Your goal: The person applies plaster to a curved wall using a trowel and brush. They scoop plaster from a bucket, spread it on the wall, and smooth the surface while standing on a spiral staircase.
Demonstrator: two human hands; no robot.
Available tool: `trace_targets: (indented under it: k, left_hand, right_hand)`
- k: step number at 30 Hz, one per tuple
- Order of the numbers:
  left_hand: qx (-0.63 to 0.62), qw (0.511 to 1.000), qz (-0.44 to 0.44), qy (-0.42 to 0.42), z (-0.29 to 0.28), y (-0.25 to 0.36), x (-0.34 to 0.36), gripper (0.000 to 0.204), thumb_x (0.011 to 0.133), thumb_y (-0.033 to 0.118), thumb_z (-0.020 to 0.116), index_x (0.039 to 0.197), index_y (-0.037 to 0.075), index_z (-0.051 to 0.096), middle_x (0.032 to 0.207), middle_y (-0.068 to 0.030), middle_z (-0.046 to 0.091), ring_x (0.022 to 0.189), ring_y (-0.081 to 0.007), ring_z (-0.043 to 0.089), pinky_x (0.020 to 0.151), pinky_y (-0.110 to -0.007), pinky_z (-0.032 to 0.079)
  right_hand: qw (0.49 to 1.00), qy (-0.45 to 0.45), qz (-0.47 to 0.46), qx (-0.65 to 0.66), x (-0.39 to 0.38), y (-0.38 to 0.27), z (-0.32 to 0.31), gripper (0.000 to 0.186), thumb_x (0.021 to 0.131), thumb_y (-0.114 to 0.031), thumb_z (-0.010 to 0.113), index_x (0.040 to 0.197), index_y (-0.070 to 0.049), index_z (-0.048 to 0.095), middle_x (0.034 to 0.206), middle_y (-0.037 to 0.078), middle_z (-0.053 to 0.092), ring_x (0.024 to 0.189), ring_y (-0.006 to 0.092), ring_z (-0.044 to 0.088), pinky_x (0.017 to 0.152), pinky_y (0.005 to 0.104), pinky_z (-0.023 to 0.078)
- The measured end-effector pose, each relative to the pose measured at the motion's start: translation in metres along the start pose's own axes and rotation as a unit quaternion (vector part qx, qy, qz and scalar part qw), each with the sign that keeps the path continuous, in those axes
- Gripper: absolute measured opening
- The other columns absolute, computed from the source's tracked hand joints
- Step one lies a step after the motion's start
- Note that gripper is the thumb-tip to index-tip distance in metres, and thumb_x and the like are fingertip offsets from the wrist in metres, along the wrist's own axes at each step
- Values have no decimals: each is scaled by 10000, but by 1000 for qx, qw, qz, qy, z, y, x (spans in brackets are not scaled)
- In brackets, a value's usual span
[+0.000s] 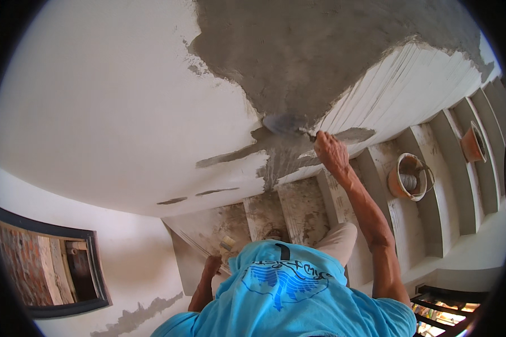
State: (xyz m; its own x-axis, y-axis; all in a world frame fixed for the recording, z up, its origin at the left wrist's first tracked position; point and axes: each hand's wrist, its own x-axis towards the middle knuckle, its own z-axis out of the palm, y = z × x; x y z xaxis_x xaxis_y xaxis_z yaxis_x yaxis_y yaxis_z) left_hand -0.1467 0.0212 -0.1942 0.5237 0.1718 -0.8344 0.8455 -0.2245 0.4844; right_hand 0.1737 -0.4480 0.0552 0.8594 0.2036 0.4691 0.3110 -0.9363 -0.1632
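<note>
One trowel (284, 124) (blade motion-blurred) is positioned at the narrow lower part of the grey plaster patch (281, 56) on the white wall (118, 95). The right hand (330, 150) wraps its fingers around the handle. The left hand (212, 265) is lowered; its finger state cannot be determined. Two buckets (397, 182) stand on the stairs (405, 236).

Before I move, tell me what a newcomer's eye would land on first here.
First, the big dark grey patch across the top of the pale wall. Then the right hand, just right of centre, gripping a motion-blurred trowel at the patch's narrowing lower part. The bright blue shirt stands out at bottom centre, with an orange-brown bucket on the steps to the right.
</note>
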Motion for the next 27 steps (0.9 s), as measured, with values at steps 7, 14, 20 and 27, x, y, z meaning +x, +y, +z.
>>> trace_targets:
  k: [7, 14, 20, 27]
  left_hand:
    - [-1, 1000, 8, -15, -5, -24, 10, 427, 948, 360, 549, 782, -28, 610, 622, -92, 529, 493, -238, 570, 447, -414, 566]
    - [-16, 999, 29, -6, -1, -10, 7, 426, 938, 358, 542, 760, -25, 599, 606, -78, 514, 474, -212, 564, 409, -397, 541]
    - [11, 1000, 18, 0, 1, -8, 5, 426, 974, 332, 516, 745, -21, 585, 617, -93, 526, 475, -220, 572, 407, -395, 549]
    - [11, 1000, 14, 1, -1, -8, 8, 446, 965, 348, 532, 724, -25, 570, 618, -100, 526, 488, -235, 580, 433, -422, 561]
  right_hand:
    - [998, 50, -13, 40, 24, -34, -26, 247, 790, -81, 671, 955, -63, 488, 871, 134, 623, 844, 343, 650, 682, 444, 517]
    - [1000, 17, -2, -9, 22, -36, -14, 196, 813, -58, 632, 933, -55, 478, 876, 150, 623, 847, 342, 657, 683, 453, 528]
    - [1000, -24, -8, 16, 6, -44, -18, 201, 820, -82, 632, 938, -51, 472, 877, 161, 625, 854, 357, 657, 667, 459, 532]
    - [998, 48, -47, 17, 44, -59, -39, 202, 837, -100, 633, 912, -51, 453, 864, 158, 619, 804, 372, 661, 637, 471, 532]
